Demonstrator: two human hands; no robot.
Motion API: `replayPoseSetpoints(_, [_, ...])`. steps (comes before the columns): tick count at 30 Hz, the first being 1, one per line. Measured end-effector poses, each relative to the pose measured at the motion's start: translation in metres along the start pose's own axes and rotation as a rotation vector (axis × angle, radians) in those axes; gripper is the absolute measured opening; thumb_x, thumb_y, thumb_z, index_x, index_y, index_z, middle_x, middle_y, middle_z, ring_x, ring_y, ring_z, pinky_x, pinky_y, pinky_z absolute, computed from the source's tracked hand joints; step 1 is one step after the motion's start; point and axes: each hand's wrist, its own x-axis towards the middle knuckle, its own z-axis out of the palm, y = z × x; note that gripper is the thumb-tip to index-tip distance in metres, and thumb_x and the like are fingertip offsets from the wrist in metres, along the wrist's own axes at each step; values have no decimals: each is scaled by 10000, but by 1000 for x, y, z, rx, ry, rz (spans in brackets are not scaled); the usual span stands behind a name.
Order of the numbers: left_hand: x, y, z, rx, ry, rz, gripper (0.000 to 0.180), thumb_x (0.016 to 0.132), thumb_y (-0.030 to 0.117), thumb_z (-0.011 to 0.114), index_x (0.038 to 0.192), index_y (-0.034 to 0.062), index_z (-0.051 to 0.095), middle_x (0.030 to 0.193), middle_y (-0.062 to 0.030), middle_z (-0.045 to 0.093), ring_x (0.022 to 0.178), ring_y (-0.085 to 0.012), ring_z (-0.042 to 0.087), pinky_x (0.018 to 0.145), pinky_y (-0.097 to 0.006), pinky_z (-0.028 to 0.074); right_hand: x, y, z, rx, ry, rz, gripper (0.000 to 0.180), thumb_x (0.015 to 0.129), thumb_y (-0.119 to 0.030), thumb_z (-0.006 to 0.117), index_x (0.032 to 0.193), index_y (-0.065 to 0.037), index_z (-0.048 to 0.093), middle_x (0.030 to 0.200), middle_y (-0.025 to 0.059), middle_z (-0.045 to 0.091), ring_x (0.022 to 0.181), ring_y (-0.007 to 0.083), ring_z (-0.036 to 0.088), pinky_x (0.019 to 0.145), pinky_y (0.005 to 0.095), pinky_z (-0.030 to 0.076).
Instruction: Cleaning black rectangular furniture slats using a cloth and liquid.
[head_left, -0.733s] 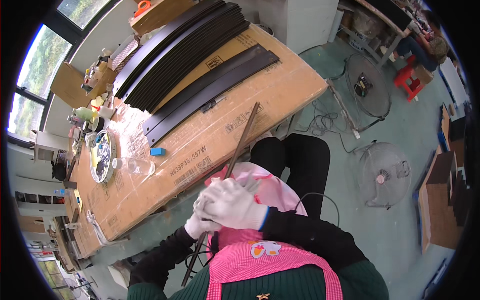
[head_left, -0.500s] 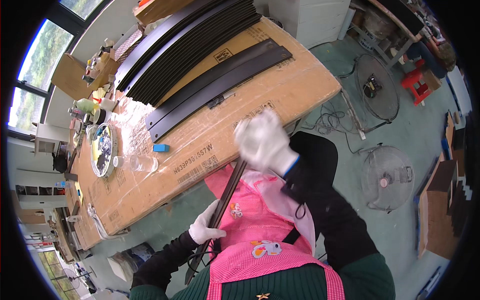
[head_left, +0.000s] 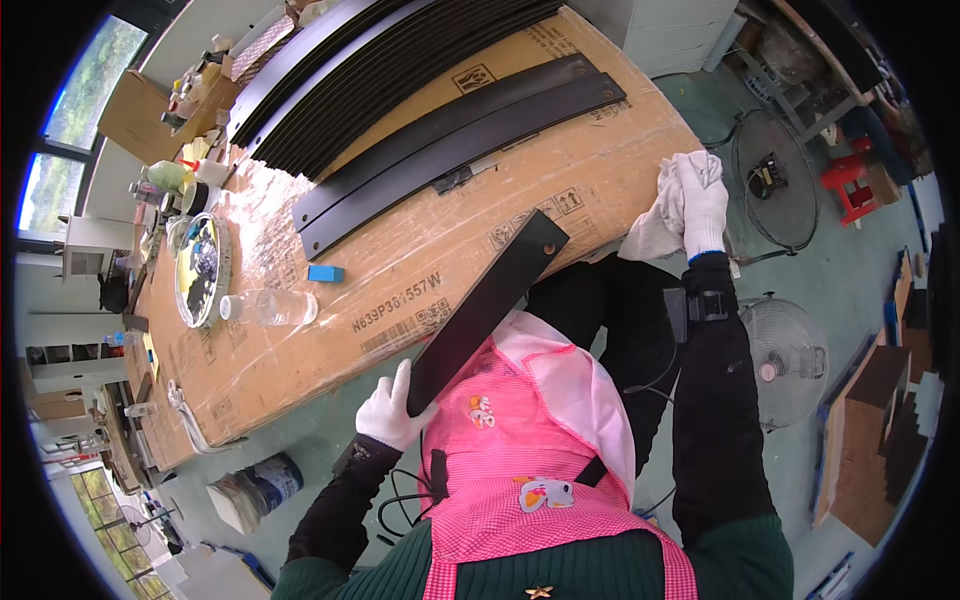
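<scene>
My left hand [head_left: 393, 408], in a white glove, is closed around the lower end of a flat black board [head_left: 487, 308]. This board slants up and away from me, its far end with a hole reaching over the near edge of the table. At the table's right corner, my gloved right hand [head_left: 703, 205] grips a crumpled white cloth [head_left: 652, 228] that hangs down to the left. Two similar black boards [head_left: 450, 160] lie side by side on the cardboard-covered table [head_left: 400, 278]. Behind them several more rest in a tight stack [head_left: 375, 85].
A small blue block [head_left: 325, 273], a clear plastic bottle [head_left: 272, 307] and a paint-smeared round dish [head_left: 226, 255] are on the table's left part. Bottles and a box [head_left: 205, 105] stand farther back. On the floor to the right are a fan [head_left: 785, 360] and a red stool [head_left: 850, 188].
My right hand has swung from above the board out to the table's right corner, where the cloth now shows plainly. The board has turned from edge-on to broad face up, its far end higher.
</scene>
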Motion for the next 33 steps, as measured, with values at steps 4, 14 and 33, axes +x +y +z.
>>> replayPoseSetpoints(4, [-2,2,13,2,-42,-64,1009,728,504,895,1535,60,482,968,-151,639,746,-342,699,609,-453,575,-47,-40,28,298,-147,117,187,981,-230,782,1034,-54,744,899,12,725,774,81,672,704,271,533])
replayPoseSetpoints(14, [-4,15,30,-82,-61,-154,974,757,467,877,1538,59,461,993,-171,644,786,-381,708,649,-483,585,-150,-39,132,-266,-399,-661,171,937,-195,738,1061,-104,663,925,131,653,908,337,695,767,406,581])
replayPoseSetpoints(33, [14,31,-7,-714,163,-60,955,727,251,861,1555,20,444,1262,-234,707,1126,-368,742,940,-411,608,-174,-55,46,883,-828,394,447,1121,-421,496,1303,-36,634,1203,87,699,1135,202,671,994,357,533])
